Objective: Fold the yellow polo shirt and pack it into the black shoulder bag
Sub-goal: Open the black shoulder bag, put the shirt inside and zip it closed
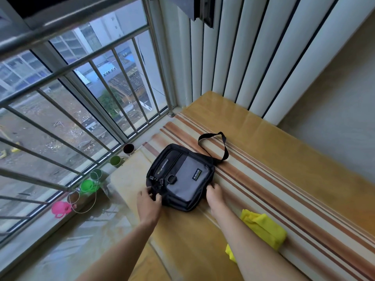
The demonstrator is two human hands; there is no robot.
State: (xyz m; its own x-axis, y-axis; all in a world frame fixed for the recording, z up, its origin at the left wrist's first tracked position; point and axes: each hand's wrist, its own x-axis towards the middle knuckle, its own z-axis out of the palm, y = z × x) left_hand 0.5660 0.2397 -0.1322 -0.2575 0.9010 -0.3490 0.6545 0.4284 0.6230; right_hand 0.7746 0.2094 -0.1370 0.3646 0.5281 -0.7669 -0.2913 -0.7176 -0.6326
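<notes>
The black shoulder bag (pixel 180 175), with a grey front panel, lies flat on a striped mat (pixel 274 191), its strap looped toward the wall. My left hand (pixel 149 201) pinches the bag's near left corner at the zipper pulls. My right hand (pixel 215 194) grips the bag's near right edge. The yellow polo shirt (pixel 263 228) lies folded into a compact bundle on the mat, just right of my right forearm, which hides part of it.
A barred window (pixel 81 110) runs along the left. On its sill stand several cups: pink (pixel 59 208), green (pixel 88 186), olive (pixel 115 160) and dark (pixel 128 149). A white cord (pixel 95 201) loops beside them. White vertical blinds (pixel 253 57) hang behind the wooden surface (pixel 284 126).
</notes>
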